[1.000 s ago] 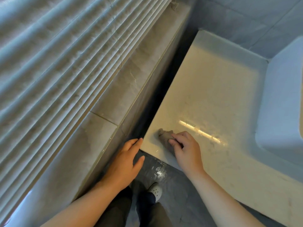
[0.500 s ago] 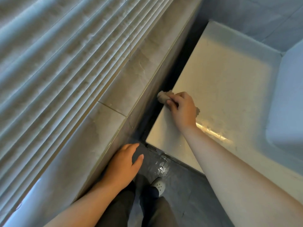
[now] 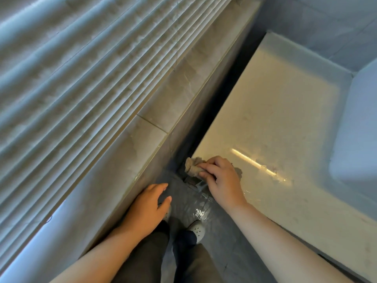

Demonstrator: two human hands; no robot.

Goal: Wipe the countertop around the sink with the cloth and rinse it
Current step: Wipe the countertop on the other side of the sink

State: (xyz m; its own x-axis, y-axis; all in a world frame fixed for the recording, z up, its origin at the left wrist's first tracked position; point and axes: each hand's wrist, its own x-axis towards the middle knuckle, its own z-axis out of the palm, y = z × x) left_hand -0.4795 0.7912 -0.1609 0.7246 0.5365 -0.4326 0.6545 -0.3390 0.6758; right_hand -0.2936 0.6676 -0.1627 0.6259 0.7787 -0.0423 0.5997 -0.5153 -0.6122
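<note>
Beige cloth (image 3: 193, 168), bunched into a wad, sits on the 7 o'clock corner of the pale counter (image 3: 275, 103), with part of it overhanging the edge. The right hand (image 3: 221, 178) bears down on it. Its fingers (image 3: 208, 166) are curled and clamped on the wad, a hold that probably keeps the fabric compact so that pressure reaches the corner and rim.

The sink (image 3: 355, 129) lies at 3 o'clock of the counter, well apart from the cloth.

The left hand (image 3: 148, 208) hangs at 8 o'clock of the cloth, above the floor (image 3: 224, 252) and beside the tiled ledge (image 3: 173, 94). Its fingers are straight, loosely together, and hold nothing. Whether it touches the ledge wall cannot be told; it is likely kept clear for balance.

A wet sheen shows on the floor at 6 o'clock of the cloth.

Assessment: wiping is in hand at the outer corner, and the rinse is not yet done.
</note>
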